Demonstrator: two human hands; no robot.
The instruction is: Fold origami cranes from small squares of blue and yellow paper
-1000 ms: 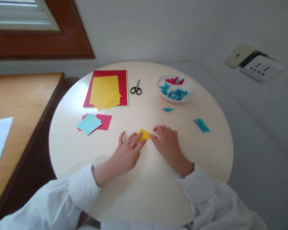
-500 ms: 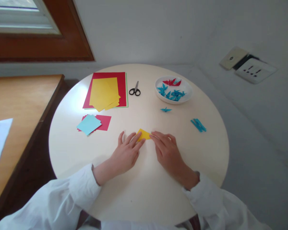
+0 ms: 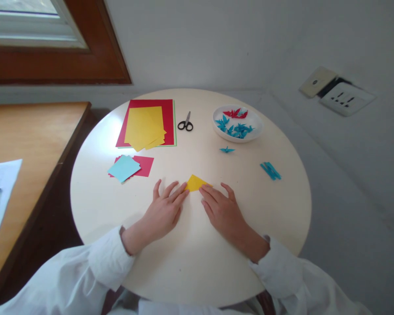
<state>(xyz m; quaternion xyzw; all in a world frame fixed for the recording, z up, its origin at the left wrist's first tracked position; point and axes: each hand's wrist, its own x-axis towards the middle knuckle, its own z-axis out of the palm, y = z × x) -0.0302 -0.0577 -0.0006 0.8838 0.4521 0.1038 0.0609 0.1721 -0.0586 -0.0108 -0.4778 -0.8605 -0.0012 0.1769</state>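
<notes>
A small folded yellow paper [image 3: 196, 182] lies flat near the middle of the round cream table [image 3: 190, 262]. My left hand [image 3: 162, 210] rests flat with fingers spread, its fingertips touching the paper's left corner. On the other side, my right hand [image 3: 220, 208] lies flat as well, fingers stretched out, fingertips pressing the paper's right lower edge. Neither hand grips anything.
Stacked red and yellow sheets [image 3: 146, 124] and black scissors [image 3: 185, 123] lie at the back. A white dish [image 3: 256, 121] holds several blue and red folded cranes. One blue crane [image 3: 227, 149], a blue folded piece [image 3: 270, 170], light blue and red squares [image 3: 124, 168] lie loose. A wooden desk [image 3: 26, 135] stands at left.
My right hand has slid back toward me along the yellow paper, uncovering more of it. My left hand has drawn back slightly to the paper's left corner.
</notes>
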